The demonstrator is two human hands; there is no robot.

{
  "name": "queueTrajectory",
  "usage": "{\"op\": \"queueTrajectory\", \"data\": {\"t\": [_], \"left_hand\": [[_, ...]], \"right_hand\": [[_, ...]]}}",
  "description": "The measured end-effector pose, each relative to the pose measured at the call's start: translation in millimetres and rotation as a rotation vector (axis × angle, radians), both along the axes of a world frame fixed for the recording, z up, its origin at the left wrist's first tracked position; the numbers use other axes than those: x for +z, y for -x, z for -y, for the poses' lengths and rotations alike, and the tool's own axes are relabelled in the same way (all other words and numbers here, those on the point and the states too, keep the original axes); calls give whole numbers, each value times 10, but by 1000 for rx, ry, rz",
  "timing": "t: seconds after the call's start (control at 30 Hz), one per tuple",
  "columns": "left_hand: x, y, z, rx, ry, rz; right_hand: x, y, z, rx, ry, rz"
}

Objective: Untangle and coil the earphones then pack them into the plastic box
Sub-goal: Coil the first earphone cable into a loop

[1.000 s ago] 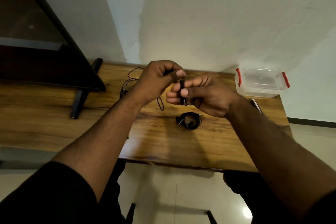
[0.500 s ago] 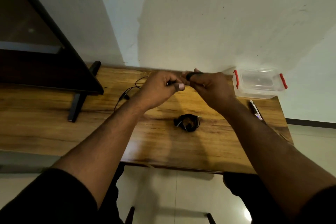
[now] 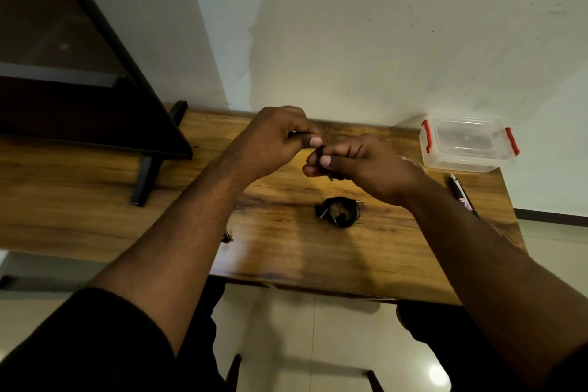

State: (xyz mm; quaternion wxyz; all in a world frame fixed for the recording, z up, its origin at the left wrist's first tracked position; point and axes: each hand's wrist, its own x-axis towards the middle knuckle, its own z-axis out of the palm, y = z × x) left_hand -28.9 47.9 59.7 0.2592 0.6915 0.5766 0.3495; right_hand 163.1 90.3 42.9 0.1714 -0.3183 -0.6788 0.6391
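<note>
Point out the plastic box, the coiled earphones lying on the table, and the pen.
plastic box [image 3: 461,165]: head view, on its clear front wall.
coiled earphones [image 3: 339,211]: head view, on the black coil.
pen [image 3: 460,191]: head view, mid-barrel, by the table's right edge.

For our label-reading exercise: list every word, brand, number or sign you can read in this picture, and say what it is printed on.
No text can be read anywhere.
pen: shows some marking on its barrel, too small and blurred to read.
plastic box: no label visible.
coiled earphones on the table: no print visible.

White wall [image 3: 381,25]; wooden table [image 3: 286,251]
</note>
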Motion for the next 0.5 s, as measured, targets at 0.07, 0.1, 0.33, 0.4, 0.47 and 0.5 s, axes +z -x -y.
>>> {"op": "queueTrajectory", "data": {"t": [0.07, 0.1, 0.33, 0.4, 0.47, 0.5], "left_hand": [[13, -13, 5, -5, 4, 140], [17, -29, 11, -7, 10, 206], [21, -270, 32, -56, 282, 557], [-44, -313, 11, -7, 248, 557], [-111, -356, 14, 79, 176, 501], [-141, -381, 23, 76, 172, 487]], "right_hand": [[71, -44, -24, 38, 248, -101], [102, -63, -33, 63, 341, -151], [216, 16, 54, 239, 623, -697], [272, 28, 42, 173, 607, -841], [284, 27, 44, 32, 564, -907], [273, 30, 47, -60, 542, -918]]}}
